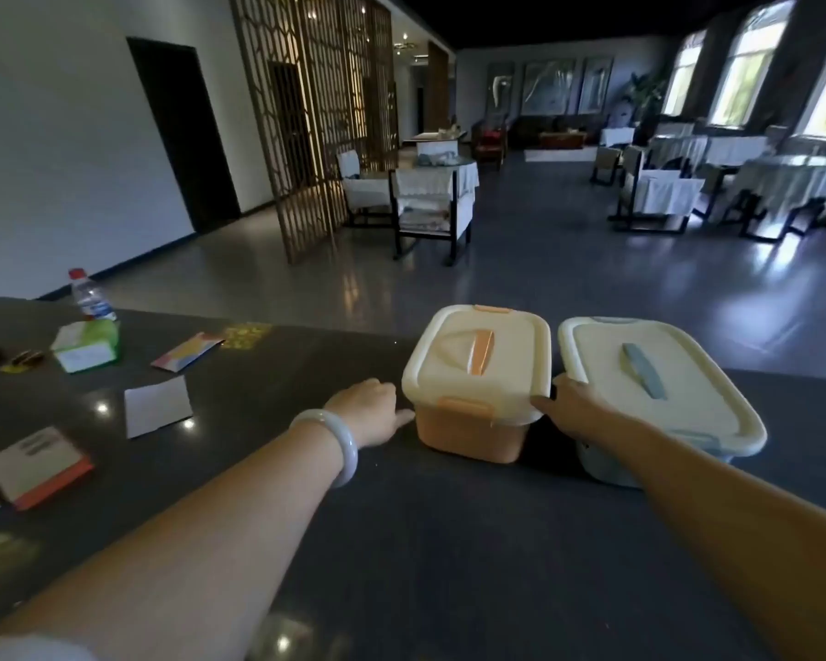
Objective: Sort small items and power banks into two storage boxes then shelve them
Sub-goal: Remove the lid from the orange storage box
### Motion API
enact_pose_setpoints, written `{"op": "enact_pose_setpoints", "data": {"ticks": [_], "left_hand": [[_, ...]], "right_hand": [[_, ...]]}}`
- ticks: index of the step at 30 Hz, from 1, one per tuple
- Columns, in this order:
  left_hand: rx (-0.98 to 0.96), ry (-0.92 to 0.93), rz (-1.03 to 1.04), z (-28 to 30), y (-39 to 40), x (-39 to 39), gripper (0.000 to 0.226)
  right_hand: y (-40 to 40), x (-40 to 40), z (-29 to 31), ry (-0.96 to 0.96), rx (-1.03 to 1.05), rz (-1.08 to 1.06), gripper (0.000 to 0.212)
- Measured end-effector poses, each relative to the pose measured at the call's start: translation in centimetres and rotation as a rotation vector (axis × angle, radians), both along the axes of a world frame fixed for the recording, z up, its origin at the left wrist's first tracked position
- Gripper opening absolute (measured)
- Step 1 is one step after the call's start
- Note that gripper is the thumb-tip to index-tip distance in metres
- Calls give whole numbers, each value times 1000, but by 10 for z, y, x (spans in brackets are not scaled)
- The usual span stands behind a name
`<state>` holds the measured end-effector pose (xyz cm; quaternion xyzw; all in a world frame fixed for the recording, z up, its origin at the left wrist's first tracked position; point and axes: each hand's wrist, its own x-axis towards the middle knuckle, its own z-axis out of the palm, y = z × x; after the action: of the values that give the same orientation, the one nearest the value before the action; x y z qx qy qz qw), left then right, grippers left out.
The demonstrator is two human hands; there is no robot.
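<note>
At centre frame the left hand (pixel 370 412) and right hand (pixel 568 403) flanked the orange storage box (pixel 473 407), fingers spread, gripping nothing; its rigid, smooth plastic likely handled light, best lifted by the lid handle (pixel 481 351).

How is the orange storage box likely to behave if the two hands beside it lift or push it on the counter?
The orange storage box looks like rigid plastic, so it should keep its shape. Its lid appears latched shut, so it will probably stay on. The dark counter is glossy, so a push from the left hand or right hand would likely slide it, not tip it.
</note>
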<state>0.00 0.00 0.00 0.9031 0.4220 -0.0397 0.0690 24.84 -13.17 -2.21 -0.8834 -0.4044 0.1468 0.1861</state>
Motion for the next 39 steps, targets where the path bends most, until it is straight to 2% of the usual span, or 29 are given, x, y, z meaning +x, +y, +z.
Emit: {"op": "enact_pose_setpoints", "data": {"ticks": [4, 9, 13, 19, 27, 39], "left_hand": [[46, -36, 35, -8, 22, 25, 46], [51, -116, 52, -10, 55, 61, 43], [-27, -161, 47, -20, 83, 94, 45], [-287, -227, 75, -48, 107, 119, 70], [-249, -276, 41, -61, 100, 91, 68], [-203, -309, 9, -78, 89, -29, 74]], "right_hand": [[15, 10, -6, 37, -5, -104, 42], [40, 16, -12, 136, 77, -158, 47], [55, 24, -22, 174, 148, -230, 52], [73, 27, -45, 337, 246, -346, 62], [65, -9, -50, 367, 372, -441, 67], [44, -139, -49, 384, 395, -467, 65]]}}
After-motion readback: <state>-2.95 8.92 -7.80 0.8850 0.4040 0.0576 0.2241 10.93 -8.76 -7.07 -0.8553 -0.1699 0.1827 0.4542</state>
